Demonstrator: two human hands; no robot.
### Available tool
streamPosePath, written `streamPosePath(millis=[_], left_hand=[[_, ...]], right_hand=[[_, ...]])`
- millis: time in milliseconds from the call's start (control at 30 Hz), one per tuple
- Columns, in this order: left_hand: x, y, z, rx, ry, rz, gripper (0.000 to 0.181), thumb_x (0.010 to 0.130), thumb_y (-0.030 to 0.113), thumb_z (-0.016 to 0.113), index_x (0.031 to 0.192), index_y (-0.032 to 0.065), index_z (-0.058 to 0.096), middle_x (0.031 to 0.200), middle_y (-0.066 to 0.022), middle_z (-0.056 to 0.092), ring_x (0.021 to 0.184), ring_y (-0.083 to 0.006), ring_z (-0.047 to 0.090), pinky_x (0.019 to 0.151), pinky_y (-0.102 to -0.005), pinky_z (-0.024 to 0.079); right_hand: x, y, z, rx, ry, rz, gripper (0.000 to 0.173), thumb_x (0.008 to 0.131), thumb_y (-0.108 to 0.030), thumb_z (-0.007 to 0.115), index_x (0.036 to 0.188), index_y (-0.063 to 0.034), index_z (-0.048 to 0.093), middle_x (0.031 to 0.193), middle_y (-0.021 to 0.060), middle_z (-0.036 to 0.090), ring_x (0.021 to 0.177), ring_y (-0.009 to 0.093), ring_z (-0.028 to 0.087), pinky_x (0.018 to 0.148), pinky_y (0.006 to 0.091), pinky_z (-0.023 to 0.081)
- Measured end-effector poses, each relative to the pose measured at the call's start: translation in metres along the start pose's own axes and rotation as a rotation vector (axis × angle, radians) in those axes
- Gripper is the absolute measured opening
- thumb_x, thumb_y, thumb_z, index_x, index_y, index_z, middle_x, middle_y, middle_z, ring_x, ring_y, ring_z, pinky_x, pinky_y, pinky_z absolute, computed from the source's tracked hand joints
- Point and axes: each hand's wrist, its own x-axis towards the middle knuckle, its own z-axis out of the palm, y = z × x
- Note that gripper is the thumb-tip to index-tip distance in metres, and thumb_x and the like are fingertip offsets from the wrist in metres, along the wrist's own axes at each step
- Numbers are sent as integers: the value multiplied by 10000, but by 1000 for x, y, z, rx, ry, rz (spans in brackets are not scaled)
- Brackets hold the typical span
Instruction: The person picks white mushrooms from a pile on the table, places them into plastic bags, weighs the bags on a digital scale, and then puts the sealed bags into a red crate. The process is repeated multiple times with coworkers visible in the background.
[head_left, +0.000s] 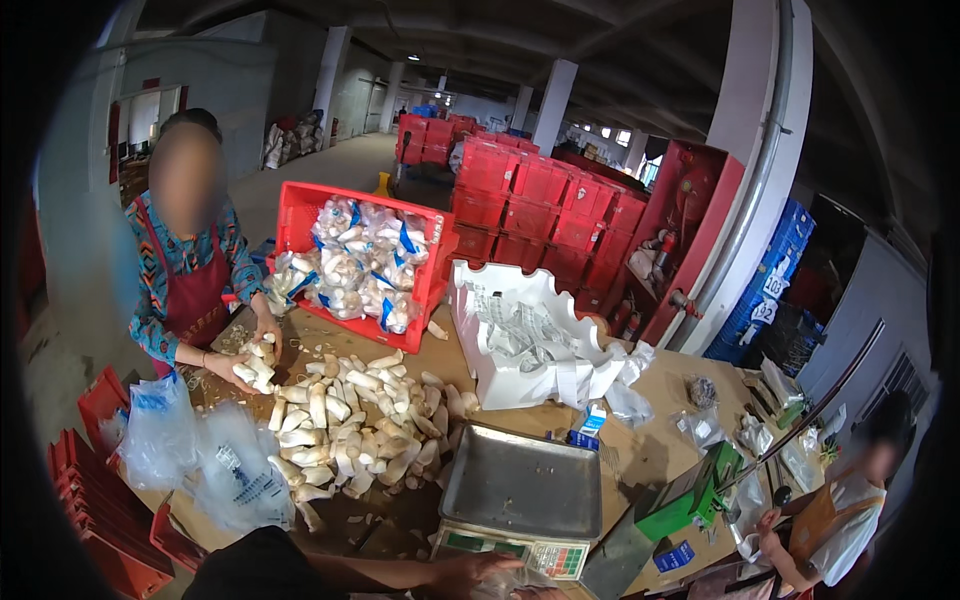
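At the bottom edge my left hand (474, 573) reaches in from a black sleeve and holds a crinkled clear plastic bag (516, 580), in front of the weighing scale's keypad. Only a little of my right hand (541, 593) shows beside the bag, cut off by the picture's edge. A digital scale with a bare metal pan (525, 480) stands just beyond. To its left lies a large heap of king oyster mushrooms (352, 420). Across the table, a co-worker in a red apron holds several mushrooms (259, 364) in both hands.
A tilted red crate (360, 341) holds bagged mushrooms; a white foam box (517, 390) contains printed strips. Clear bags (240, 465) lie left. A green device (690, 491) and blue box (674, 556) are right, near another co-worker (840, 525). Red crates (540, 202) are stacked behind.
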Motion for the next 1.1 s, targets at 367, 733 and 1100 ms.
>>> streamPosePath(millis=[367, 733, 1100], left_hand=[[9, -43, 57, 139, -126, 227, 454, 813, 229, 658, 1214, 50, 542, 1259, -107, 546, 1196, -243, 508, 1027, -408, 351], [20, -65, 57, 120, -196, 295, 199, 847, 161, 585, 995, 33, 622, 1022, -118, 642, 943, -286, 614, 849, -384, 471], [20, -32, 45, -250, -92, -6, 212, 907, 140, 489, 851, -10, 629, 934, -104, 623, 923, -215, 581, 843, -329, 446]], right_hand=[[-37, -5, 23, -65, -112, 114, 208, 744, -147, 591, 911, -34, 643, 800, 128, 621, 722, 310, 583, 660, 418, 472], [-62, 40, -34, 440, -46, 773, 889, 607, -459, 816, 1273, -31, 412, 1154, 144, 539, 913, 261, 593, 816, 362, 476], [-40, 18, -60, 1211, 418, 604, 468, 736, -49, 764, 1145, -4, 541, 955, 16, 587, 856, 63, 534, 766, 230, 459]])
